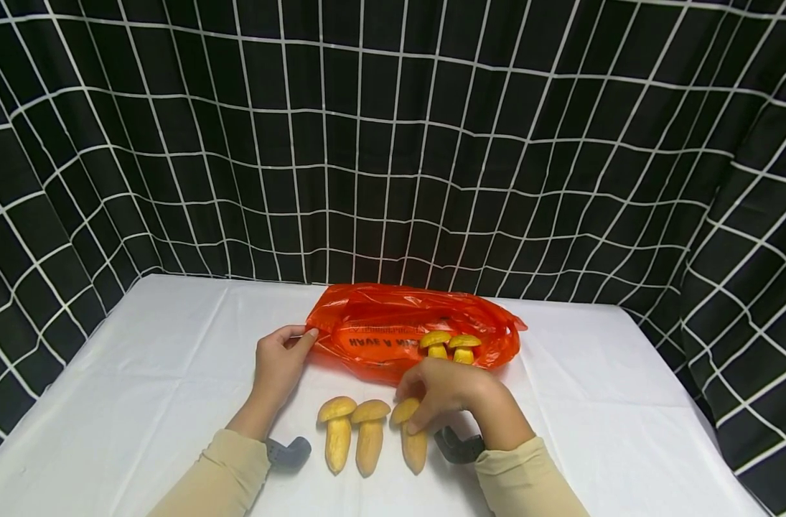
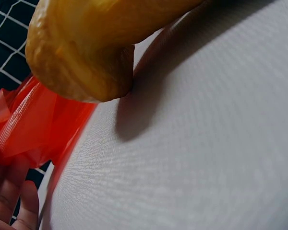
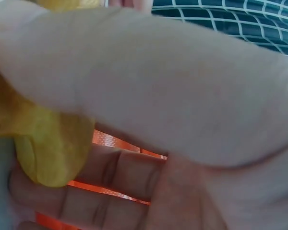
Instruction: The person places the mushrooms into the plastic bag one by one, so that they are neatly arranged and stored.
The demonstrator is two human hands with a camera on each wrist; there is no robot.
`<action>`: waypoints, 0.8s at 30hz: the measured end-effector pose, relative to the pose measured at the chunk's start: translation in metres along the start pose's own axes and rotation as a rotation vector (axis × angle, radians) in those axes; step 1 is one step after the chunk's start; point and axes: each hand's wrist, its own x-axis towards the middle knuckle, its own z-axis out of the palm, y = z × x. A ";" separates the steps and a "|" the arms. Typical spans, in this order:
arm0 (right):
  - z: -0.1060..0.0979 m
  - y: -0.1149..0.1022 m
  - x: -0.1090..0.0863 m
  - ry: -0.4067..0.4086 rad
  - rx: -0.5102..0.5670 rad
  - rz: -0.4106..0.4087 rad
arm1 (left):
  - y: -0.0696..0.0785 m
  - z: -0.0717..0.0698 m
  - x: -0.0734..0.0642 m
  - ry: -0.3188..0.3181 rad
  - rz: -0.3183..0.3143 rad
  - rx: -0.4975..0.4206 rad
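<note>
A red plastic bag [image 1: 373,341] with dark printed letters lies on its side, its mouth spread toward me. At its left edge, my left hand [image 1: 279,362] pinches the plastic between thumb and fingers. Two yellow mushrooms [image 1: 464,347] lie inside the bag on its right side. My right hand [image 1: 454,391] holds the rightmost mushroom [image 1: 415,452] of the row in front of the bag; in the right wrist view, thumb and fingers lie on either side of this mushroom [image 3: 53,148]. Left of it are a middle mushroom [image 1: 370,438] and a left mushroom [image 1: 337,434], the latter two close together.
A white cloth [image 1: 173,359] covers the table. Behind and on both sides hangs a black curtain [image 1: 380,143] with a white grid. Grey wrist devices [image 1: 289,452] sit beside both cuffs, near the mushroom row.
</note>
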 end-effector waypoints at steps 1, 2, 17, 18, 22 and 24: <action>0.000 0.000 0.000 -0.002 -0.002 0.002 | 0.000 0.000 0.000 0.000 0.000 -0.002; 0.001 0.000 0.001 -0.004 -0.004 0.002 | 0.000 0.000 0.000 0.000 0.000 -0.002; 0.009 0.000 0.005 -0.023 0.027 0.019 | -0.002 0.000 -0.002 -0.008 0.003 -0.022; 0.009 0.000 0.005 -0.023 0.029 0.020 | -0.002 0.000 -0.002 -0.005 0.007 -0.025; 0.008 -0.001 0.004 -0.021 0.025 0.010 | -0.001 0.001 -0.001 0.007 0.021 -0.034; 0.007 -0.002 0.003 -0.017 0.018 0.008 | 0.000 0.001 -0.001 0.007 0.028 -0.039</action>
